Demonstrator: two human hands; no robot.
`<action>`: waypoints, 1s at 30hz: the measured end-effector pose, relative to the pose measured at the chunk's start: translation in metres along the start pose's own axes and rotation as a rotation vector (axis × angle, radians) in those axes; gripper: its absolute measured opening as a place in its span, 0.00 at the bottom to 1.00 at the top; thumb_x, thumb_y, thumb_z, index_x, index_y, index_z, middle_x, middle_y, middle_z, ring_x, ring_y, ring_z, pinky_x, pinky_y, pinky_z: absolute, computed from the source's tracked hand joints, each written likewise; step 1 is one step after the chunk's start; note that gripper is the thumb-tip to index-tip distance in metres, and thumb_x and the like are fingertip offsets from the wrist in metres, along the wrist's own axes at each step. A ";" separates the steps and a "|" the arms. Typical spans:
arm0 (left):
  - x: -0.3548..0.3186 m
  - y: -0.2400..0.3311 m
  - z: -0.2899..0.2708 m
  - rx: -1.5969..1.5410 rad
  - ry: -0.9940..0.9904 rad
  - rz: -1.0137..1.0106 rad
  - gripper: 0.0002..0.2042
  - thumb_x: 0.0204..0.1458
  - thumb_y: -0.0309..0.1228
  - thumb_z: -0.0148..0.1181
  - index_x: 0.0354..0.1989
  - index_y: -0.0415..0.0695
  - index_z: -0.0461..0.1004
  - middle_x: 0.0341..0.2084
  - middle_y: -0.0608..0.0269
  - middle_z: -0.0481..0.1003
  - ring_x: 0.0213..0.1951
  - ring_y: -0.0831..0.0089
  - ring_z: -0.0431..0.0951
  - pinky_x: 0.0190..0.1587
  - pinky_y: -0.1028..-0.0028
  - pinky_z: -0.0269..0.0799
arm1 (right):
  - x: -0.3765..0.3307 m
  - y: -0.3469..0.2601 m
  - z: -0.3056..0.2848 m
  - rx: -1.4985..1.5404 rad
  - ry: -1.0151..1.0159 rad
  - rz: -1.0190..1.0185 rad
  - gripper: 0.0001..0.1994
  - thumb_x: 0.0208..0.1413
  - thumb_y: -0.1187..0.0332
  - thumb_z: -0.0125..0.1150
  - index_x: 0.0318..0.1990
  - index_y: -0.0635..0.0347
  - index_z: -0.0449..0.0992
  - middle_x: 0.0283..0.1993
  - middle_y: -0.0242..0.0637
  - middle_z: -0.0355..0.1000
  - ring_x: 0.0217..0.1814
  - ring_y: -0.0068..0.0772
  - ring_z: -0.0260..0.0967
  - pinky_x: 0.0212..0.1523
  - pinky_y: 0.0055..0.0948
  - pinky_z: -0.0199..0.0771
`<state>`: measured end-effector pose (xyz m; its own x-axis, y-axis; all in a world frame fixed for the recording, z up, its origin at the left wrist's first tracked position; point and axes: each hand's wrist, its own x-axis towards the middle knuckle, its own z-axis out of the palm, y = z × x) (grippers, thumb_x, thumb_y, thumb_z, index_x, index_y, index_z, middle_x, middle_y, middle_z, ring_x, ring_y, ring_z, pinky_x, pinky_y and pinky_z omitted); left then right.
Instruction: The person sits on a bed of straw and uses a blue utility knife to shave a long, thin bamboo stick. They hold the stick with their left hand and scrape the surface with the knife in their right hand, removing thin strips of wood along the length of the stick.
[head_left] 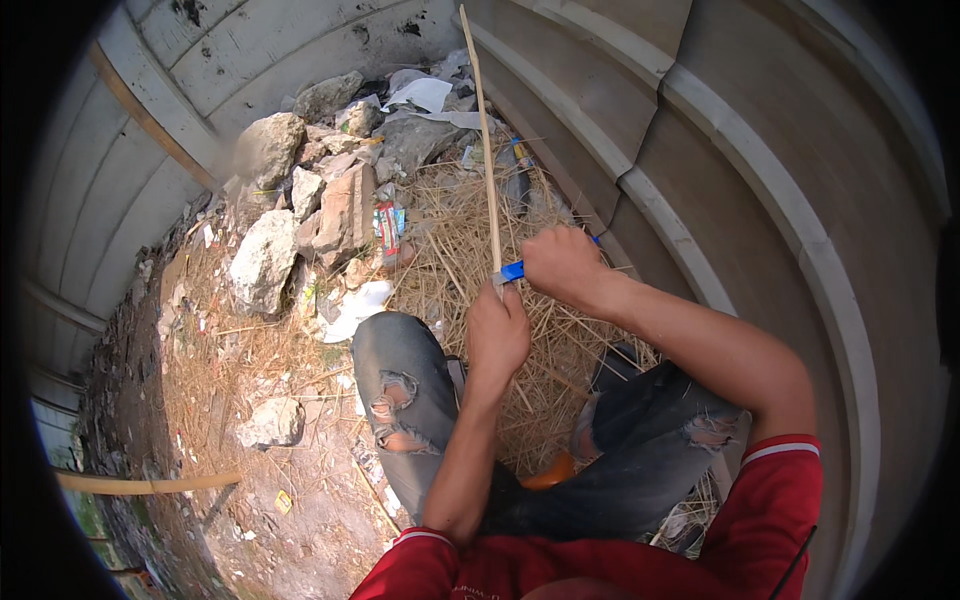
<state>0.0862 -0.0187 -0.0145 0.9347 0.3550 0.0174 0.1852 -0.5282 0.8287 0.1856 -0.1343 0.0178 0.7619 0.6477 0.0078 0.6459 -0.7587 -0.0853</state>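
We saw a long, pale stick (487, 150) pointing toward twelve o'clock, a blue-handled knife (513, 271) crossing it low down.

Red shirt (640, 562), torn jeans (620, 487)

Below the bare left hand (498, 335) and right hand (562, 262), short sleeves (775, 495) end in white bands (782, 449). Pale lettering (478, 592) marks the shirt's chest. The jeans, faded dark grey, have frayed holes (394, 398), one lower left of the left hand, another lower right of the right.

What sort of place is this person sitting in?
It looks like a rough, sunny outdoor corner, perhaps a yard. You can tell from the ribbed wall, the heap of broken rocks with litter, and the loose straw strewn over the ground.
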 end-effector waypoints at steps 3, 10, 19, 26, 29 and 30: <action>-0.005 -0.011 -0.004 0.111 -0.035 -0.030 0.17 0.63 0.35 0.47 0.40 0.28 0.71 0.28 0.32 0.76 0.36 0.34 0.77 0.40 0.46 0.70 | 0.010 0.000 0.016 -0.022 0.056 -0.031 0.09 0.52 0.68 0.59 0.30 0.64 0.82 0.30 0.54 0.79 0.34 0.52 0.81 0.31 0.46 0.81; -0.099 0.008 0.004 -0.134 -0.253 -0.017 0.16 0.65 0.35 0.47 0.36 0.31 0.71 0.22 0.38 0.74 0.28 0.41 0.78 0.33 0.50 0.69 | 0.045 0.109 -0.005 -0.074 0.134 0.365 0.09 0.53 0.72 0.58 0.36 0.63 0.83 0.37 0.50 0.81 0.41 0.53 0.81 0.38 0.45 0.82; -0.015 -0.018 -0.023 -0.013 0.052 0.016 0.16 0.63 0.36 0.49 0.35 0.30 0.72 0.24 0.37 0.74 0.31 0.40 0.77 0.37 0.50 0.68 | -0.002 -0.019 -0.023 0.046 -0.112 -0.001 0.09 0.47 0.71 0.61 0.33 0.67 0.81 0.36 0.54 0.79 0.39 0.55 0.80 0.38 0.47 0.82; -0.008 -0.027 -0.024 -0.136 0.004 -0.116 0.18 0.63 0.40 0.50 0.38 0.33 0.75 0.25 0.44 0.75 0.32 0.50 0.77 0.39 0.57 0.69 | -0.009 -0.002 -0.003 0.415 -0.084 0.040 0.18 0.47 0.65 0.60 0.41 0.71 0.74 0.33 0.56 0.76 0.34 0.55 0.77 0.39 0.46 0.77; -0.005 -0.049 -0.025 -0.177 -0.061 -0.203 0.19 0.62 0.41 0.50 0.40 0.34 0.76 0.23 0.49 0.75 0.32 0.58 0.77 0.39 0.60 0.70 | -0.006 0.022 -0.016 0.587 -0.144 -0.001 0.16 0.54 0.67 0.58 0.46 0.68 0.70 0.33 0.48 0.74 0.31 0.43 0.74 0.36 0.41 0.75; -0.004 -0.054 -0.022 -0.184 -0.066 -0.209 0.19 0.62 0.41 0.50 0.40 0.34 0.77 0.23 0.50 0.75 0.31 0.59 0.77 0.39 0.61 0.70 | -0.007 0.032 -0.017 0.675 -0.161 -0.030 0.14 0.57 0.68 0.56 0.47 0.67 0.69 0.33 0.45 0.73 0.31 0.39 0.73 0.36 0.40 0.74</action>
<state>0.0660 0.0257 -0.0468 0.9010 0.3871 -0.1959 0.3234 -0.2982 0.8981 0.2020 -0.1638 0.0324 0.6937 0.7096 -0.1236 0.4545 -0.5644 -0.6891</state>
